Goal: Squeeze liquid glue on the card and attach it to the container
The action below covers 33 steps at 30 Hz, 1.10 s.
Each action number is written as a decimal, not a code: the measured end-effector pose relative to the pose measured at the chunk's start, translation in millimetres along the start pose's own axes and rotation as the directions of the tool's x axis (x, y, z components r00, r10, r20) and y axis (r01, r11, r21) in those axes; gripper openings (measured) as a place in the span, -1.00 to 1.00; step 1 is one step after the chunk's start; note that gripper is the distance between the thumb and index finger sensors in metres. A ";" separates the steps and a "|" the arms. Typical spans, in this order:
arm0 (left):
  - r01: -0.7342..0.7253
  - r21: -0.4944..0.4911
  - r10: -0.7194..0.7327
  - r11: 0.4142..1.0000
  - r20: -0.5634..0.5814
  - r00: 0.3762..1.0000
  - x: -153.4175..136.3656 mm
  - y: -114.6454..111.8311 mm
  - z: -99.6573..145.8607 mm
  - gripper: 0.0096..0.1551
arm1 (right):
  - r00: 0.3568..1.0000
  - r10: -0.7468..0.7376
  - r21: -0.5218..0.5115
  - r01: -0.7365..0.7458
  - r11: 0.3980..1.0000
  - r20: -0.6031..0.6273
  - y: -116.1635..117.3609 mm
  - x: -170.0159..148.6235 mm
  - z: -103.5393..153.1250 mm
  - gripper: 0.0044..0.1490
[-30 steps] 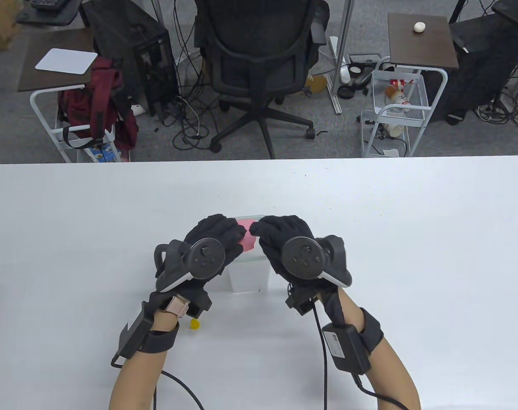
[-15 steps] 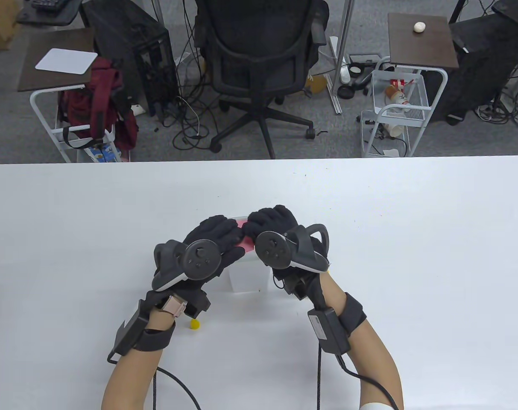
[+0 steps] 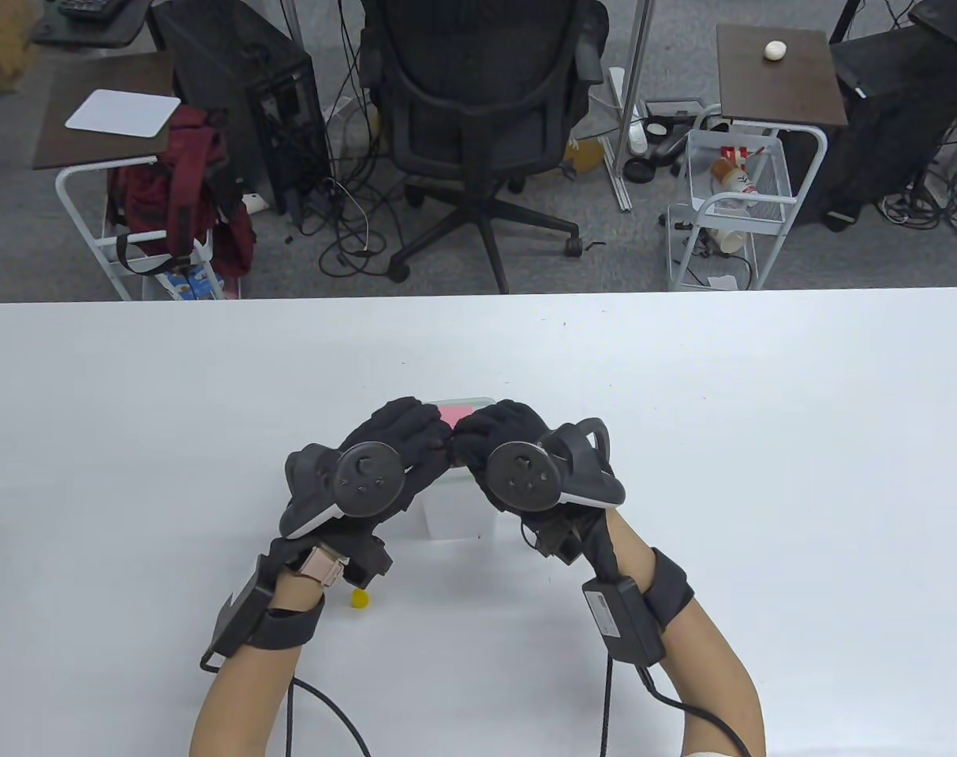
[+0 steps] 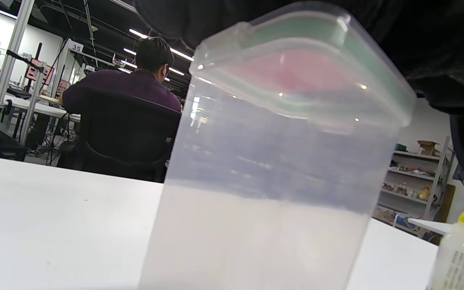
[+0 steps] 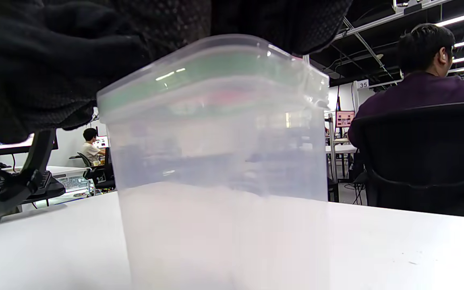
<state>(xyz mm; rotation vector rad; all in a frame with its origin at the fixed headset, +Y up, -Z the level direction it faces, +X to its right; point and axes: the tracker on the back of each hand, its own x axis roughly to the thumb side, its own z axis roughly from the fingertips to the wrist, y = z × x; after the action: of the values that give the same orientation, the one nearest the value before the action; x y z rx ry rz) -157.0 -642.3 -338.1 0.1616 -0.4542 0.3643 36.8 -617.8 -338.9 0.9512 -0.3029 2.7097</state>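
A clear plastic container [image 3: 458,512] with a green-rimmed lid stands upright on the white table [image 3: 683,441]; it also shows in the left wrist view [image 4: 272,173] and the right wrist view [image 5: 220,169]. A pink card [image 3: 456,413] lies flat on its lid, mostly hidden by both hands. My left hand [image 3: 403,438] rests on the lid's left part, over the card. My right hand [image 3: 490,438] presses on the card's right part. A glue bottle [image 4: 459,249] with a yellow cap stands at the right edge of the left wrist view.
A small yellow cap [image 3: 359,598] lies on the table under my left wrist. An office chair [image 3: 478,118], a red backpack [image 3: 182,189] and wire carts [image 3: 730,205] stand beyond the table's far edge.
My right hand shifted a little back toward me and lower on the lid, covering more of the pink card. My left hand stayed in place on the lid.
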 end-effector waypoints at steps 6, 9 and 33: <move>0.012 -0.004 -0.012 1.000 0.001 1.000 1.7 1.4 -0.8 -0.45 | 0.994 0.054 0.018 -0.052 0.998 -0.095 -0.7 -5.5 -16.5 -0.72; 0.016 -0.008 -0.016 1.000 0.001 1.000 2.0 1.9 -1.1 -0.47 | 0.981 0.110 0.029 -0.107 0.994 -0.158 1.4 -8.3 -24.0 -0.67; 0.014 -0.014 -0.014 1.000 -0.023 1.000 2.6 2.5 -1.6 -0.51 | 0.958 0.259 -0.001 -0.261 0.965 -0.124 7.5 5.4 -19.7 -0.55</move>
<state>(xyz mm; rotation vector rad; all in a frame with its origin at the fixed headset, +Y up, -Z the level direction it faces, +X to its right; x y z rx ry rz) -155.1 -638.8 -338.1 0.1466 -0.4330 0.3491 18.9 -618.6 -351.5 0.7835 -0.4556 2.9827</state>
